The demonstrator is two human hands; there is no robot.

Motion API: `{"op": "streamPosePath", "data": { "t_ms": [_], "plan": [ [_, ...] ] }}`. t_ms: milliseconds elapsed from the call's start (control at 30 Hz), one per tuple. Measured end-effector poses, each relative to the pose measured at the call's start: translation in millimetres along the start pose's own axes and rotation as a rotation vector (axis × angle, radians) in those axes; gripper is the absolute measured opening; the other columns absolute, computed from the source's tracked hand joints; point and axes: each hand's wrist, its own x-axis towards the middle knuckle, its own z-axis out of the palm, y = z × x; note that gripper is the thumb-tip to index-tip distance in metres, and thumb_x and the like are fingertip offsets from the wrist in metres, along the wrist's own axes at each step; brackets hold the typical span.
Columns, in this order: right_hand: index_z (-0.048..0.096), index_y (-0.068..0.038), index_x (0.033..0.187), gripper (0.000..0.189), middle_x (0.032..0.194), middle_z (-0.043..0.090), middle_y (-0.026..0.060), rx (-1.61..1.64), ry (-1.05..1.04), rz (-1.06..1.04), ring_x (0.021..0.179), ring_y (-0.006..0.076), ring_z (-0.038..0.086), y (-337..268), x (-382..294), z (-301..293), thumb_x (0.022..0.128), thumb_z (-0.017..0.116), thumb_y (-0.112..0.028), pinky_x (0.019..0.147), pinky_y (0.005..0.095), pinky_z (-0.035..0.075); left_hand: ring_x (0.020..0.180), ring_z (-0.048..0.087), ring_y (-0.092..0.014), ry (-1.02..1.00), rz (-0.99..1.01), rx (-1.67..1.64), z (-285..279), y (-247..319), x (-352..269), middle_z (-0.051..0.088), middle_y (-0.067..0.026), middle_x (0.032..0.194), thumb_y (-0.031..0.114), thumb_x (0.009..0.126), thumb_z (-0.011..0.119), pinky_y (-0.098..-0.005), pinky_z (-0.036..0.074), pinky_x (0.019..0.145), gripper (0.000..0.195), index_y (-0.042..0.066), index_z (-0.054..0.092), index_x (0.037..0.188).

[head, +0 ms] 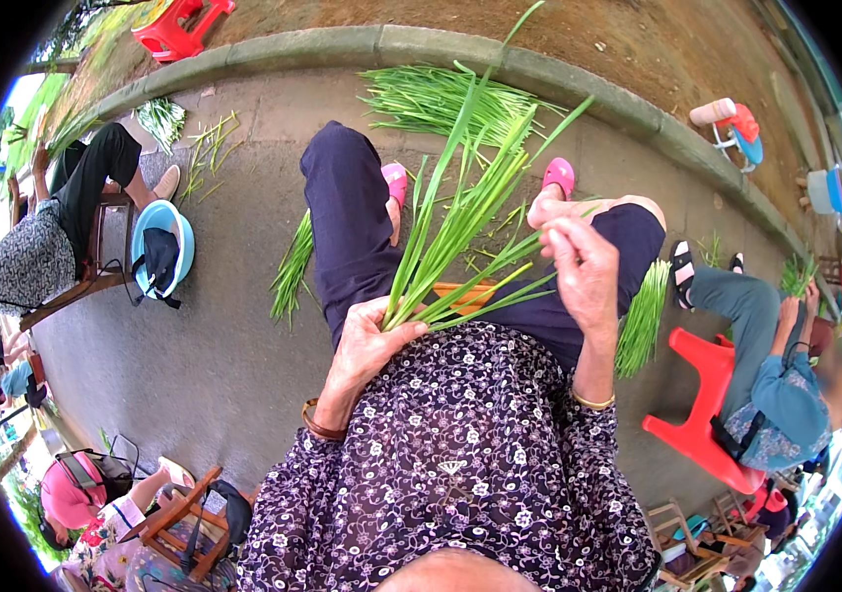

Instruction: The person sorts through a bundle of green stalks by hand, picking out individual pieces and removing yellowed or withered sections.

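Note:
My left hand (pixel 373 344) grips the lower ends of a loose bunch of long green leafy stalks (pixel 450 244), possibly garlic chives, which fan out up and to the right over my lap. Beside the bunch's right side is my raised right hand (pixel 580 259), its fingertips bent together at the tip of a thin leaf; whether it pinches that leaf is not clear. A large pile of the same greens (pixel 443 100) lies on the pavement beyond my feet. Smaller bundles rest on the ground, one left of my legs (pixel 295 270) and one to the right (pixel 641 318).
A stone kerb (pixel 302 48) curves past the large pile. People sit at both sides, the left one near a light blue basin (pixel 188 244) holding a black bag. A red plastic stool (pixel 709 399) is under the person at right. Wooden chairs (pixel 184 518) stand behind me.

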Motion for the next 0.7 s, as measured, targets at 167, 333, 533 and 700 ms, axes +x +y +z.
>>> {"op": "streamPosePath", "data": {
  "t_ms": [167, 333, 533, 700],
  "plan": [
    [0.055, 0.004, 0.093, 0.016, 0.081, 0.058, 0.0074, 0.500, 0.014, 0.001, 0.066, 0.0101, 0.056, -23.5, 15.2, -22.7, 0.088, 0.043, -0.005, 0.055, 0.0204, 0.047, 0.070, 0.052, -0.005, -0.052, 0.070, 0.043, -3.7, -3.7, -1.6, 0.061, -0.0011, 0.079, -0.002, 0.072, 0.062, -0.0182, 0.042, 0.065, 0.019, -0.003, 0.060, 0.091],
    [0.048, 0.006, 0.109, 0.028, 0.107, 0.054, 0.0129, 0.628, -0.122, 0.051, 0.070, 0.0139, 0.058, -32.0, 31.8, -34.3, 0.091, 0.037, -0.013, 0.054, 0.0224, 0.048, 0.070, 0.052, -0.005, -0.075, 0.104, 0.127, -4.6, -0.7, -3.9, 0.061, -0.0013, 0.077, -0.002, 0.072, 0.062, -0.0194, 0.043, 0.065, 0.017, -0.004, 0.060, 0.089],
    [0.046, 0.007, 0.112, 0.031, 0.111, 0.052, 0.0148, 0.688, -0.140, 0.165, 0.069, 0.0151, 0.058, -28.0, 38.2, -32.6, 0.090, 0.038, -0.014, 0.049, 0.0221, 0.049, 0.068, 0.052, -0.005, -0.085, 0.184, 0.168, -6.3, -5.9, -2.9, 0.061, -0.0017, 0.076, -0.003, 0.069, 0.063, -0.0202, 0.042, 0.062, 0.015, -0.003, 0.061, 0.084],
    [0.049, 0.006, 0.107, 0.029, 0.103, 0.056, 0.0150, 0.616, -0.157, 0.232, 0.061, 0.0141, 0.058, -17.8, 43.8, -30.2, 0.089, 0.042, -0.016, 0.042, 0.0209, 0.047, 0.064, 0.054, -0.009, -0.093, 0.315, 0.359, -10.8, -8.2, -0.7, 0.061, -0.0066, 0.073, -0.002, 0.066, 0.064, -0.0214, 0.042, 0.059, 0.015, -0.003, 0.061, 0.081]
  ]
}}
